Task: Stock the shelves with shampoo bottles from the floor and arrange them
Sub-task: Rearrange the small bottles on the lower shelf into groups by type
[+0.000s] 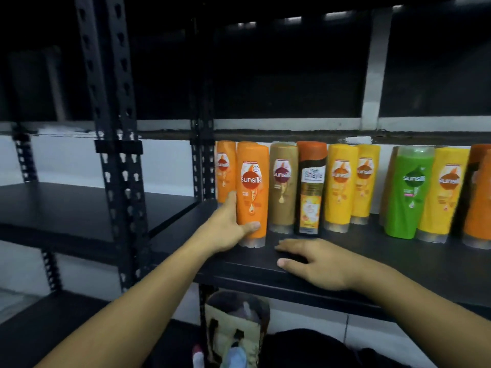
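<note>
Left hand: my left hand (228, 227) is clamped on the front orange bottle (251, 192), thumb across its lower front, fingers up its left side.
Front orange bottle: standing cap-down on the shelf (372, 252), near its left end and closer to the front edge than the other bottles.
Right hand: my right hand (317, 264) lies flat on the shelf board in front of the row, fingers relaxed and slightly apart, holding nothing.
Behind my grip: a second orange bottle (225, 170) stands just behind and to the left, against the rack upright (117, 128).
Row to the right: a brown bottle (283, 187) just beside the one I hold, then a dark Shayla bottle (311, 187) with an orange cap, then a yellow bottle (340, 187) with another yellow bottle (366, 181) set behind it.
Further right: after a gap, a green bottle (409, 192), a third yellow bottle (441, 195) close beside it, and an orange bottle at the frame edge (479, 197), cut off and blurred.
Below the shelf: a light-coloured bag (233, 328) sits under the board; its contents are too blurred to tell.
</note>
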